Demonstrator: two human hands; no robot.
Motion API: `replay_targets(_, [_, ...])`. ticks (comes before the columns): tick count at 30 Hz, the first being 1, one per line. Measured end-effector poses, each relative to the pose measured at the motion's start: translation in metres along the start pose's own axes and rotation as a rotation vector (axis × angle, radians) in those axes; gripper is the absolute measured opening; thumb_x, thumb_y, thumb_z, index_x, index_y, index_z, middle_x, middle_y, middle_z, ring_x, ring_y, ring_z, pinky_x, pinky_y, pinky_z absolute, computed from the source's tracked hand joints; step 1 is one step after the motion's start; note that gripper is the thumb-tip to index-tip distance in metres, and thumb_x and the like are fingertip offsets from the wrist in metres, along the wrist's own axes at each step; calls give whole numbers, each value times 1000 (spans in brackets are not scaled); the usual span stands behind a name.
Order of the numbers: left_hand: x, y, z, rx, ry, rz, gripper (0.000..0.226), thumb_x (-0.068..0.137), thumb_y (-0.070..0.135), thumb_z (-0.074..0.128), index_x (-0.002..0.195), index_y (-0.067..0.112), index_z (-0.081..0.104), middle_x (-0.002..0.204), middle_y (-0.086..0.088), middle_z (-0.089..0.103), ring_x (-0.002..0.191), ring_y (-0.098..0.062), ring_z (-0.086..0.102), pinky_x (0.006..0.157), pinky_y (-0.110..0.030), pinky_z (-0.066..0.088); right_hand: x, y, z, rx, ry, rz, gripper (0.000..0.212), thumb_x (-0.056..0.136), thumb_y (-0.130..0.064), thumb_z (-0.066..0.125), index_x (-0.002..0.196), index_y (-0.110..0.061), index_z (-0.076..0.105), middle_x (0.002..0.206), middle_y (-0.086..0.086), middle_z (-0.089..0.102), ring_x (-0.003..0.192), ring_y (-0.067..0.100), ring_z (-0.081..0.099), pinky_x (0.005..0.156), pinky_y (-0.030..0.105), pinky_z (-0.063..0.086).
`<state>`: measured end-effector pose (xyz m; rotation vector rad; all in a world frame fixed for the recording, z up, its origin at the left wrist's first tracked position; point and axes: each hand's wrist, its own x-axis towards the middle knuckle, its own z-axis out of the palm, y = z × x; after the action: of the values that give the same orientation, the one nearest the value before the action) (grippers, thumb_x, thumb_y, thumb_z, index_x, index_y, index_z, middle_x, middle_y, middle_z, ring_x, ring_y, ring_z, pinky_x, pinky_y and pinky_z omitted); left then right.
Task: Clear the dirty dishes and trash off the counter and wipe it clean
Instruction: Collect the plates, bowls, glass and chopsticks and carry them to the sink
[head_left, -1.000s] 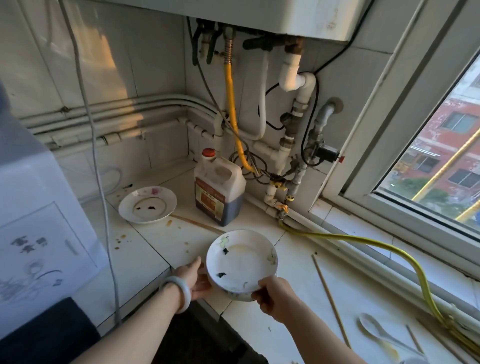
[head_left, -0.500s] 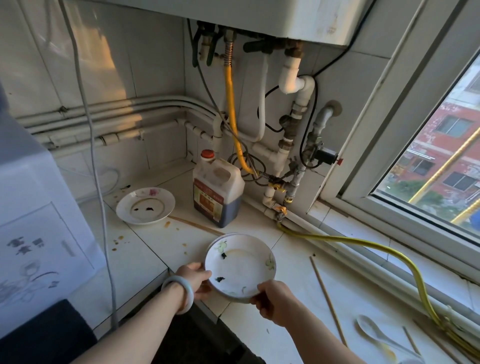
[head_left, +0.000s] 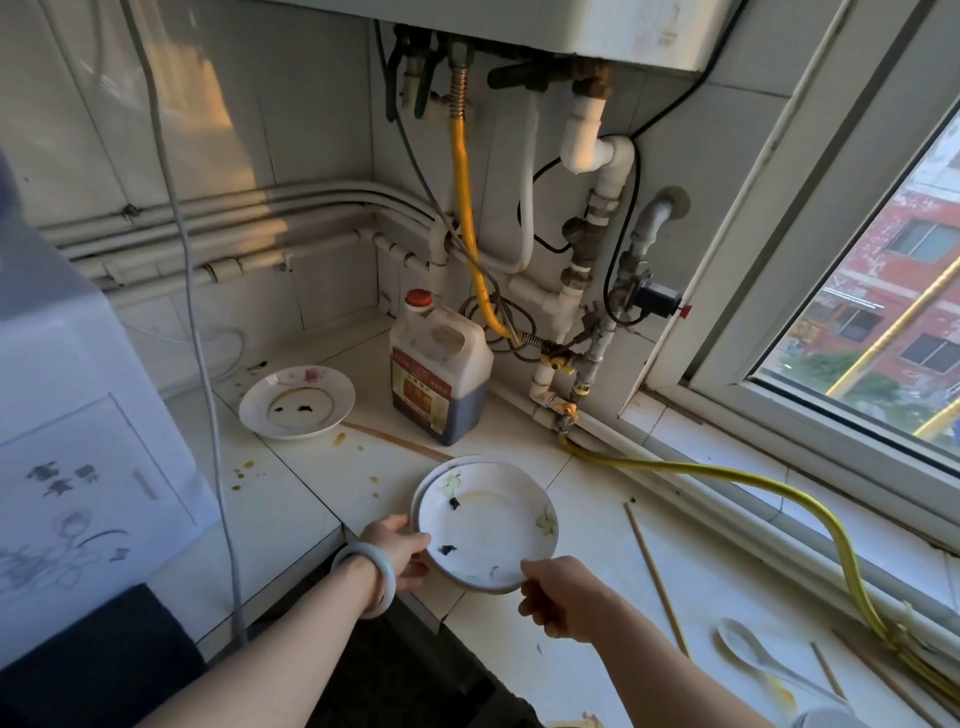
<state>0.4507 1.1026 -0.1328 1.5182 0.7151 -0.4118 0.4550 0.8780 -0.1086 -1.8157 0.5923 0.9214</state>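
- Your left hand (head_left: 400, 545) grips the left edge of a dirty plate (head_left: 488, 525), thumb on top of the rim and fingers curled underneath.
- Your right hand (head_left: 561, 597) has the near-right edge of the same plate, fingers curled round it. So both hands are closed on that one plate.
- The plate sits at the front edge of the counter (head_left: 291, 509), tilted a little toward you, with a few dark scraps and a yellowish ring on it. Can't tell if it's lifted or resting.
- A sliver of an outer rim (head_left: 441, 465) peeks out past its top-left edge, looks like another plate beneath.
- There's a white bracelet (head_left: 363, 577) on your left wrist.
- A second plate (head_left: 297, 400), also dirty, sits further back on the left, just beside a brown jug (head_left: 439, 374) with a red cap.
- Sauce spots (head_left: 244, 473) dot the tiles between the two plates.
- To your right, a chopstick (head_left: 657, 577) and a white spoon (head_left: 748, 649) lie on the counter, near a yellow hose (head_left: 727, 483).
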Motion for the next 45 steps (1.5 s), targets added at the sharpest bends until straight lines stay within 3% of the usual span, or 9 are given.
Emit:
replay_targets(12, [2,4,-11,-25,-1,-34,33,93,15,60,125,7,56,92,-11,67,83,-25,67,68,-37,58,13,0,10,-236,244,-148,42,94,-39,52,67,-6,56,50,6,59,37,16,42,43,23,35])
replay_targets(18, [20,28,-45,-282,56,-94,38,97,14,54,131,-1,49,107,-18,62,84,-28,62,65,-38,54,6,-32,4,-610,343,-221,39,95,-43,45,89,-7,58,55,2,61,40,12,54,47,23,45])
replay_targets(21, [31,44,-68,-432,98,-108,35,99,15,49,129,-5,47,90,-15,58,76,-27,59,81,-41,50,0,-67,9,-676,401,-295,44,96,-43,44,78,-6,60,46,2,61,44,16,57,55,25,50])
replay_targets(25, [50,65,-101,-643,125,-109,39,103,16,40,139,3,41,134,-20,52,119,-33,54,91,-40,46,-7,-110,20,-685,409,-360,48,98,-42,44,77,-3,63,53,6,65,49,21,62,57,29,55])
replay_targets(27, [60,74,-114,-692,149,-101,39,103,17,39,140,2,40,139,-18,47,123,-32,51,94,-40,46,-10,-126,26,-736,414,-381,52,99,-43,41,77,-2,64,59,8,67,49,20,61,57,28,56])
replay_targets(34, [101,88,-141,-798,220,-110,42,102,23,41,139,4,38,91,-12,53,102,-26,51,90,-37,47,-9,-143,35,-864,430,-368,56,100,-44,37,80,-2,68,53,3,64,40,14,55,51,20,50])
replay_targets(38, [113,87,-146,-879,210,-153,42,104,19,35,143,4,35,142,-14,45,131,-28,44,103,-39,40,-6,-139,31,-892,430,-340,52,100,-46,37,79,-7,66,54,1,64,46,14,61,51,22,53])
replay_targets(43, [126,87,-156,-807,295,-129,37,84,14,64,119,4,55,141,-17,47,136,-36,37,110,-48,33,-8,-136,16,-875,441,-322,49,101,-44,37,76,-9,61,56,1,61,46,13,60,43,19,48])
replay_targets(45, [138,85,-163,-826,347,-131,37,96,12,49,133,10,46,140,-14,47,133,-35,40,100,-48,41,-9,-134,11,-900,445,-340,46,102,-41,37,85,-7,63,65,4,65,56,16,63,54,25,52])
